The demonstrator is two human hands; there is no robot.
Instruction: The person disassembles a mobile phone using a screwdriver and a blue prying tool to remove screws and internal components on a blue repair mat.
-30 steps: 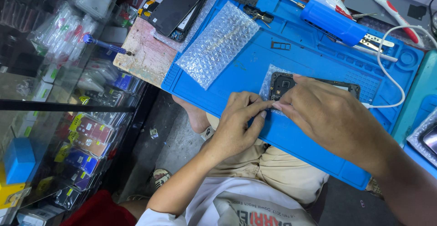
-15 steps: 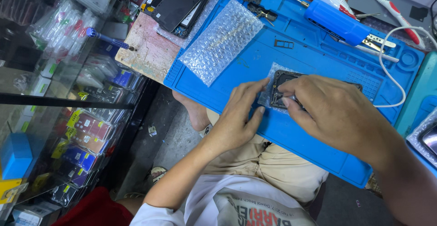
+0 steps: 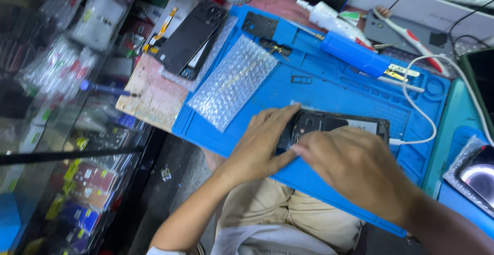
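Observation:
An opened black phone (image 3: 342, 125) with its back off lies on the blue repair mat (image 3: 329, 88), a white cable plugged in at its right end. My left hand (image 3: 260, 144) rests flat on the mat with its fingers pressing the phone's left end. My right hand (image 3: 355, 167) covers the phone's near edge, its fingertips meeting the left hand's at the phone's lower left corner. What lies under the fingers is hidden.
A bubble-wrap sheet (image 3: 234, 80) lies on the mat's left part. A black phone back cover (image 3: 191, 36) sits on the worn wooden bench. A blue cylindrical tool (image 3: 355, 54), a glue tube (image 3: 329, 16) and small black parts (image 3: 260, 24) lie at the mat's far edge. Another phone (image 3: 478, 175) lies at the right.
Both hands have slid up from the mat's near edge onto the phone. The view has come closer and shifted left.

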